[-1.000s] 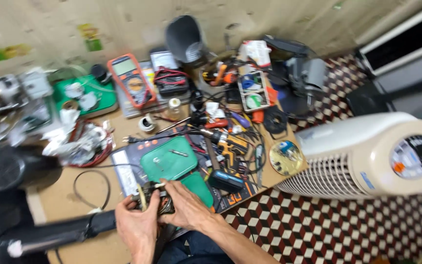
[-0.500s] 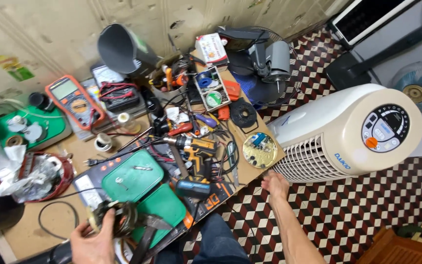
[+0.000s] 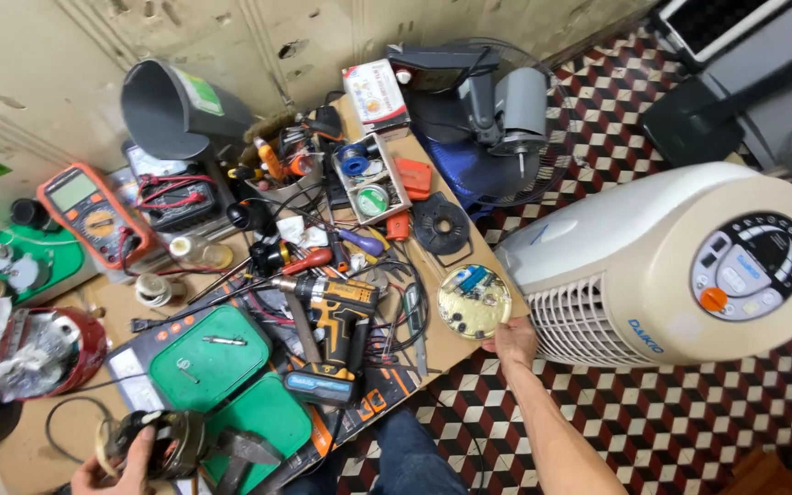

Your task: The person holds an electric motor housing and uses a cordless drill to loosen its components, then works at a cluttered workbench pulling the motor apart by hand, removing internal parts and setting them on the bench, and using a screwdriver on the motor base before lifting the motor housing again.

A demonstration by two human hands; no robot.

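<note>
Reaching with the right hand, fingers curled at the round tin, while the left hand grips a motor winding; lifting the tin likely demands a firmer pinch.

Left hand grips motor (cluttered bench).

Bare right forearm, no sleeve, bare left hand, dark blue jeans
</note>
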